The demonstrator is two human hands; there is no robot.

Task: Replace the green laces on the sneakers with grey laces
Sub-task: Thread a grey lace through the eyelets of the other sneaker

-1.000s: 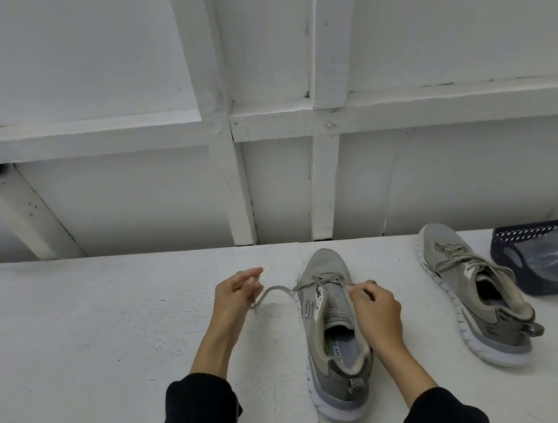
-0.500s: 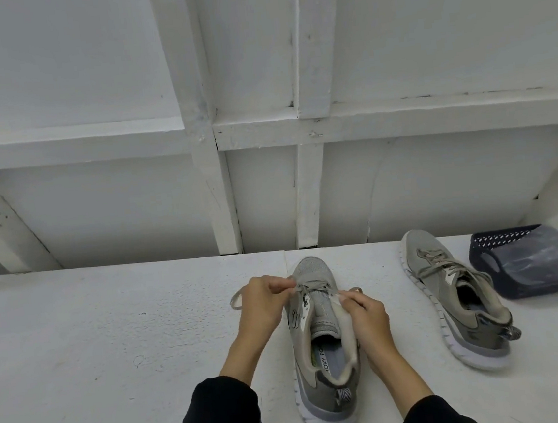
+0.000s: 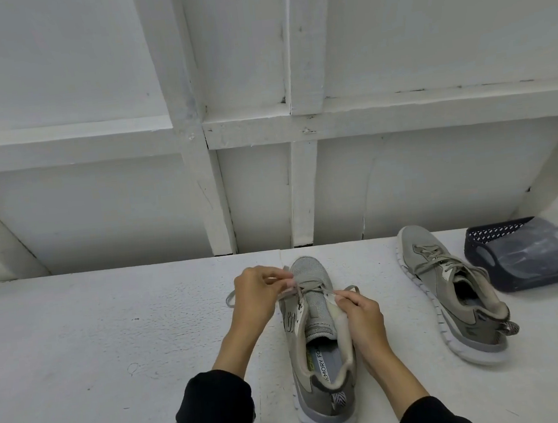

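A grey-green sneaker (image 3: 320, 351) stands on the white table (image 3: 79, 353) in front of me, toe pointing away. A grey lace (image 3: 308, 285) crosses only its eyelets nearest the toe. My left hand (image 3: 262, 290) pinches one lace end at the left eyelet row, and a loop of lace sticks out to its left. My right hand (image 3: 359, 313) pinches the other lace end at the right edge of the tongue. A second sneaker (image 3: 451, 289) lies to the right, fully laced.
A dark perforated basket (image 3: 530, 253) with clear plastic in it sits at the far right of the table. A white panelled wall with wooden beams (image 3: 213, 190) rises behind the table's back edge.
My left hand moved right from holding the lace out to the side and now sits at the left eyelets. The right hand stayed at the right side of the tongue.
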